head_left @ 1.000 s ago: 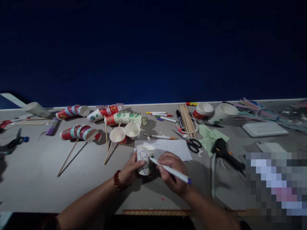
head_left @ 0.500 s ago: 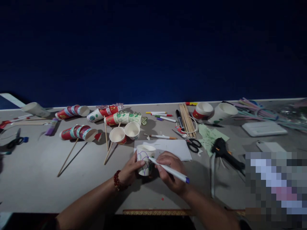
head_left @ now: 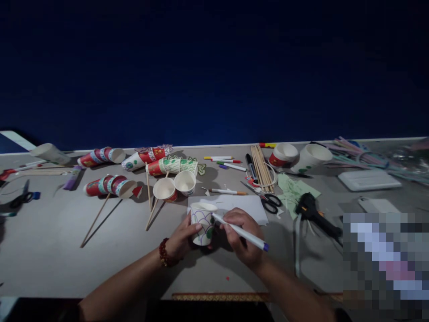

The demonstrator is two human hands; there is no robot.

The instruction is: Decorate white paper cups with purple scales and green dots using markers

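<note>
My left hand (head_left: 181, 237) grips a white paper cup (head_left: 202, 228) from its left side, the thumb lying across the front. Purple curved lines like scales and green spots mark the cup's wall. In my right hand (head_left: 244, 237) is a white marker (head_left: 246, 234) with a purple end, its tip pointing at the cup's right side near the rim. Whether the tip touches the cup I cannot tell. Under and behind the cup lies a white sheet of paper (head_left: 246, 208).
Cup figures on sticks, such as a green-scaled one (head_left: 174, 166), lie to the left. Two paper cups (head_left: 164, 189) stand near them. Scissors (head_left: 271, 203), wooden sticks (head_left: 261, 167), a black glue gun (head_left: 317, 217) and green paper (head_left: 295, 190) lie to the right.
My right hand and the marker have shifted slightly right. The cup has turned a little in my left hand, showing more of a green spot, and more purple arcs are visible.
</note>
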